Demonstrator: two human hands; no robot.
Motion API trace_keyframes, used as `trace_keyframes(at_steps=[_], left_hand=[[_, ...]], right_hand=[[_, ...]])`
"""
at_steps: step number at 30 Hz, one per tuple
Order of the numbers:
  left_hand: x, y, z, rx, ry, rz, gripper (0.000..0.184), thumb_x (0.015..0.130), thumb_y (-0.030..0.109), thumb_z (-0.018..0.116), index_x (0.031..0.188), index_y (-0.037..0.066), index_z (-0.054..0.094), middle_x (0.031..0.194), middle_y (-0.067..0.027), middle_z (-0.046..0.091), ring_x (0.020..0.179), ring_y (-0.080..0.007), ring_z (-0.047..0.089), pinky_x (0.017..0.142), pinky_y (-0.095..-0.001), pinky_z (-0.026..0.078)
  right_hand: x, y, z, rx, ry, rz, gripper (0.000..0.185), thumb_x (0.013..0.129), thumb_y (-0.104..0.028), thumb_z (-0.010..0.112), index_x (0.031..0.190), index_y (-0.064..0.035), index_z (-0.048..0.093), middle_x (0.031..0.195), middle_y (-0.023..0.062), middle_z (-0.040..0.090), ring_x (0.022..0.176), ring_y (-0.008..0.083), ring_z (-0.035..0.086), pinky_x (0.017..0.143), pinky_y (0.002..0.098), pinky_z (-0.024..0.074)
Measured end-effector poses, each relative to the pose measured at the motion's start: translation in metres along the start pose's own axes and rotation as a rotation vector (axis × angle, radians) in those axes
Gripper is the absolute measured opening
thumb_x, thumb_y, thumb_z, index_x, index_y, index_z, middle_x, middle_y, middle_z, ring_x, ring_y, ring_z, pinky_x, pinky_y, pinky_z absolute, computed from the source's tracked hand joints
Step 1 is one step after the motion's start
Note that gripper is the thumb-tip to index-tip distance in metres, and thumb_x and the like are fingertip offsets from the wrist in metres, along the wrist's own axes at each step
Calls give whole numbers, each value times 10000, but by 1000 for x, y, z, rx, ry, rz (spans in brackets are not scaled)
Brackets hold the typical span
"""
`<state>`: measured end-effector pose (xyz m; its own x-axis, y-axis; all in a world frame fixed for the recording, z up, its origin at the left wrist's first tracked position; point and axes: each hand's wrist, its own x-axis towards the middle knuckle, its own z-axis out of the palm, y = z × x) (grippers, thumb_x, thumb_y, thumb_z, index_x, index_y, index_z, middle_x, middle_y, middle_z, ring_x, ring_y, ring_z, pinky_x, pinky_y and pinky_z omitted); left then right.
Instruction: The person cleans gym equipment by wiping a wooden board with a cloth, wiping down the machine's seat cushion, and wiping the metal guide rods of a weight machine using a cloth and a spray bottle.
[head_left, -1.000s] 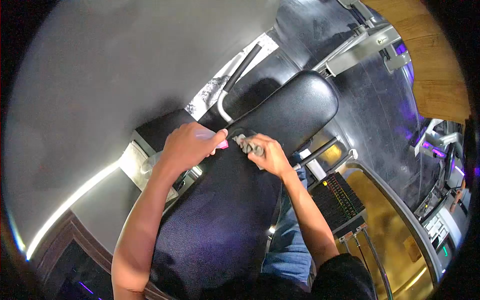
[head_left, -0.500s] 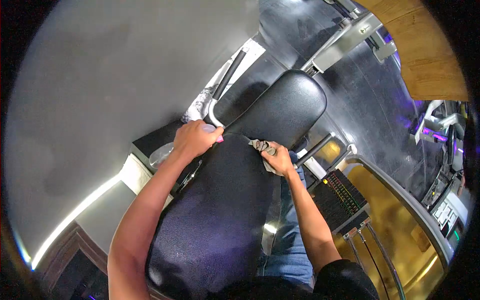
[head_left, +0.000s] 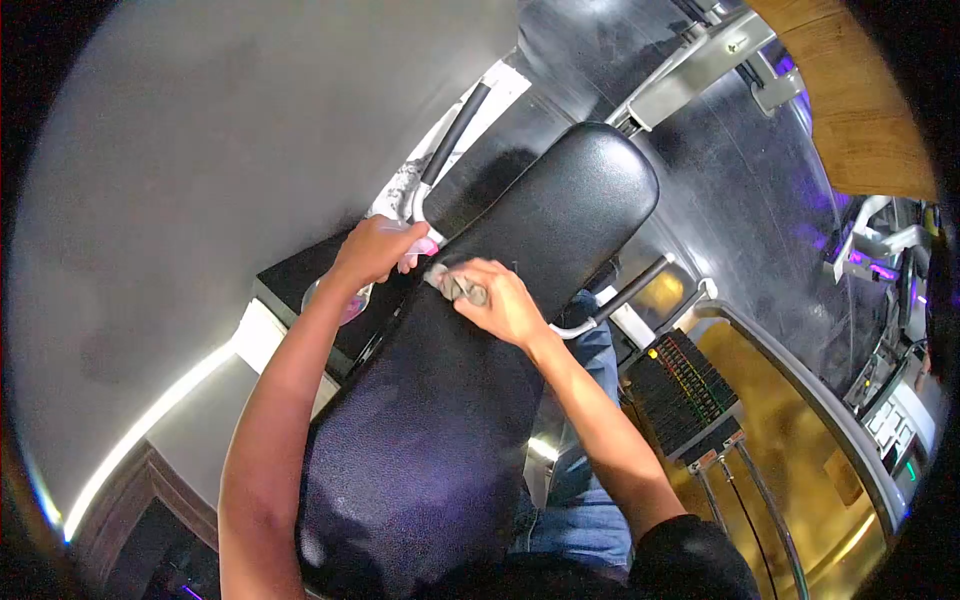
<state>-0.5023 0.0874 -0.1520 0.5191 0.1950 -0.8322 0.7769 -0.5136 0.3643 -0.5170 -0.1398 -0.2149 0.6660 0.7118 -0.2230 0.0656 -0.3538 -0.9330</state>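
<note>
In my left hand (head_left: pixel 372 252), closed by the left edge of the padding, is a spray bottle (head_left: pixel 354 306) with a clear body and a pink nozzle; my fingers cover much of it. My right hand (head_left: pixel 508 308) is closed round a crumpled grey cloth (head_left: pixel 458 287). That cloth rests against the black padded backrest (head_left: pixel 420 430) near its far end, close to the left edge. Just beyond lies the black seat pad (head_left: pixel 590 195) of the gym machine.
Bar handles stand on both sides, a left handle (head_left: pixel 455 135) and a right handle (head_left: pixel 630 290). To the right are a weight stack (head_left: pixel 690 395) and a curved grey frame (head_left: pixel 800 380). A grey wall (head_left: pixel 250 130) borders the left.
My right hand has wiped the cloth leftward across the pad, from its right edge to near its left edge. The left hand with the spray bottle has shifted slightly left and tilted.
</note>
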Motion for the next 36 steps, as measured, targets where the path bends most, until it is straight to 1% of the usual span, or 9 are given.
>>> trace_keyframes(at_steps=[3,8,11,13,15,18,24,31,36], left_hand=[[1,0,-2,46,-79,77,464,898,462,550,796,40,713,627,-46,651,408,-130,516,414,-273,406],[-5,12,4,40,-154,102,478,898,468,557,838,24,723,628,-43,644,429,-121,516,416,-270,400],[-9,14,15,24,-217,115,486,896,476,560,831,26,732,617,-38,636,434,-114,507,417,-270,394],[-8,14,20,34,-250,118,490,895,480,560,827,28,737,613,-35,633,435,-110,500,417,-271,391],[-6,15,24,54,-309,121,493,879,525,544,805,78,739,609,-16,636,431,-129,505,444,-267,386],[-8,17,28,101,-277,183,495,874,522,546,756,79,734,598,-13,633,425,-135,510,458,-288,392],[-9,22,26,143,-292,105,538,872,535,537,681,61,704,588,-28,639,546,-151,594,563,-306,443],[-6,11,34,90,-232,230,554,871,539,533,654,53,687,586,-35,633,482,-155,553,526,-307,434],[-5,12,33,134,-280,138,547,837,545,587,666,33,675,607,-44,637,555,-158,577,585,-320,449]], right_hand=[[-25,15,-15,-52,29,-16,320,738,-186,703,1044,-96,680,1018,99,658,993,331,611,893,413,488],[-17,93,-20,-137,53,367,356,785,-274,707,1078,-73,687,1084,162,672,984,385,637,874,443,504],[-3,96,-14,-89,48,461,367,792,-286,703,1083,-62,684,1094,189,665,996,390,631,889,447,497],[-12,73,-12,-82,84,406,358,776,-266,709,1067,-59,686,1085,172,667,988,382,631,889,443,497],[-30,56,-10,-59,94,136,342,754,-227,717,1051,-59,680,1075,146,663,983,362,620,879,430,494],[-65,21,-22,-49,52,19,344,742,-165,713,1065,-63,659,1061,123,650,984,346,599,855,420,484],[-57,83,-19,-112,139,222,319,782,-212,662,1070,-75,671,1053,141,655,981,378,609,872,439,490],[-7,102,-3,-212,96,409,360,815,-297,668,1127,-118,672,1080,164,664,1019,375,620,895,446,493],[-68,59,-14,-160,172,193,358,757,-192,700,1094,-78,660,1020,140,636,934,365,589,835,448,490]])
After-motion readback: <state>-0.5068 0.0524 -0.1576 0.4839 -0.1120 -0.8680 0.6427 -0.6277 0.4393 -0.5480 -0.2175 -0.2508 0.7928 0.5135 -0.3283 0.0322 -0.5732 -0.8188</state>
